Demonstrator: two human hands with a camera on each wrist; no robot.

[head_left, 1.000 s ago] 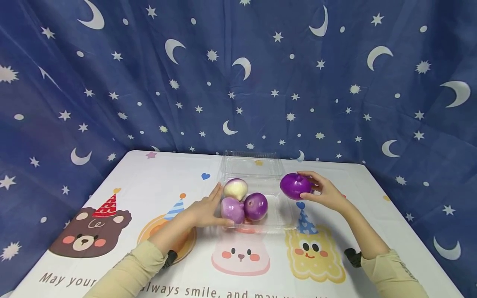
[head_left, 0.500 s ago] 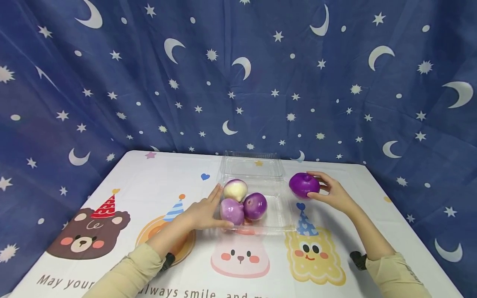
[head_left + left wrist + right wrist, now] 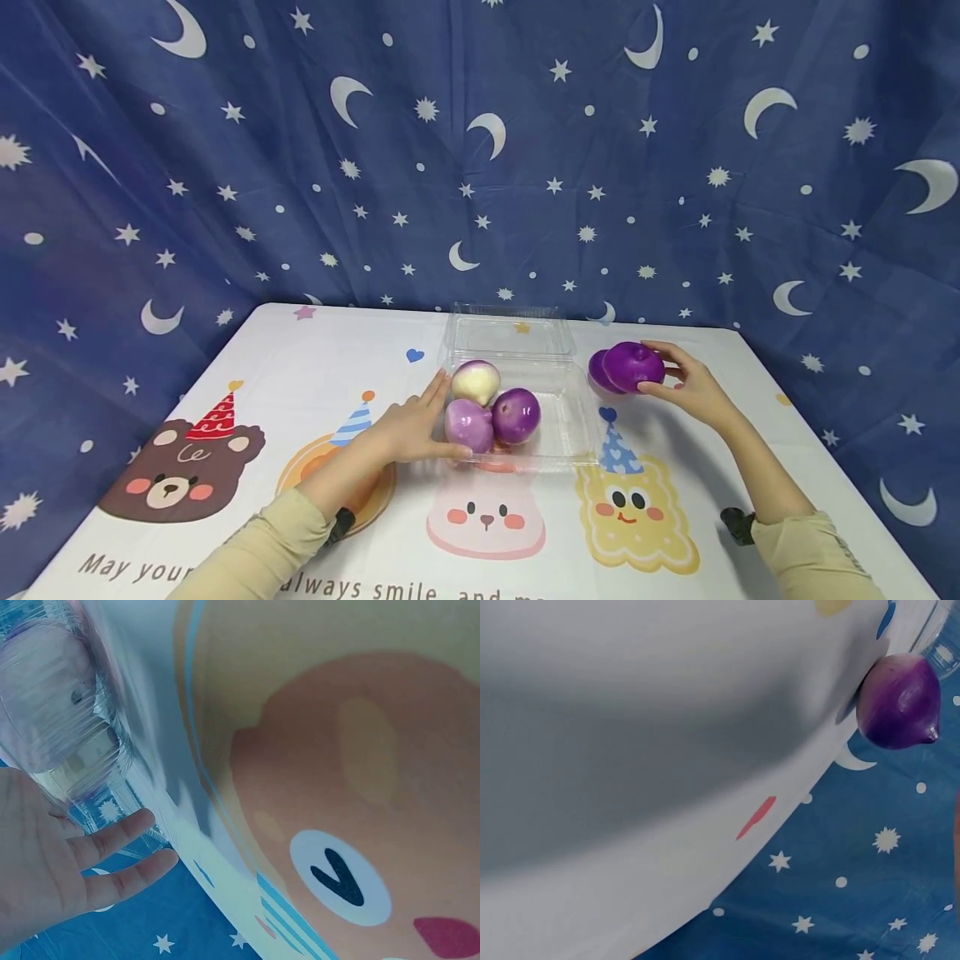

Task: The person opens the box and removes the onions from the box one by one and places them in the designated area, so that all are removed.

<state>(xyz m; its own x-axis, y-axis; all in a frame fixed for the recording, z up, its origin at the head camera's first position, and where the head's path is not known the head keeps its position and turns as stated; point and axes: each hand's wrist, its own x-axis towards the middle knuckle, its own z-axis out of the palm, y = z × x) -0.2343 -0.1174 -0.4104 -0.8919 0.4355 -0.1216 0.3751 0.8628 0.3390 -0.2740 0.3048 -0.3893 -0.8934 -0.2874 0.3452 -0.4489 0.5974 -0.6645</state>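
In the head view my right hand [image 3: 690, 390] grips a glossy dark purple onion [image 3: 634, 367], thumb and fingers at its right side. A second purple onion [image 3: 598, 371] shows partly behind it, to the right of a clear plastic clamshell box [image 3: 561, 427]. Inside the box's left part sit a white-and-purple onion [image 3: 476, 382], a lilac onion [image 3: 468, 425] and a purple onion [image 3: 517, 416]. My left hand [image 3: 412, 429] rests at the box's left side, fingers extended, thumb by the front edge. The right wrist view shows a purple onion [image 3: 900, 705] with a pointed tip.
The box's lid [image 3: 510, 335] lies folded back toward the far edge of the table. A white printed cloth [image 3: 360, 492] covers the tabletop. Behind it hangs a blue curtain [image 3: 420, 217] with moons and stars.
My right hand has moved to the right with the onion it holds, away from the box. The second purple onion has come into sight behind it. My left hand has stayed in place.
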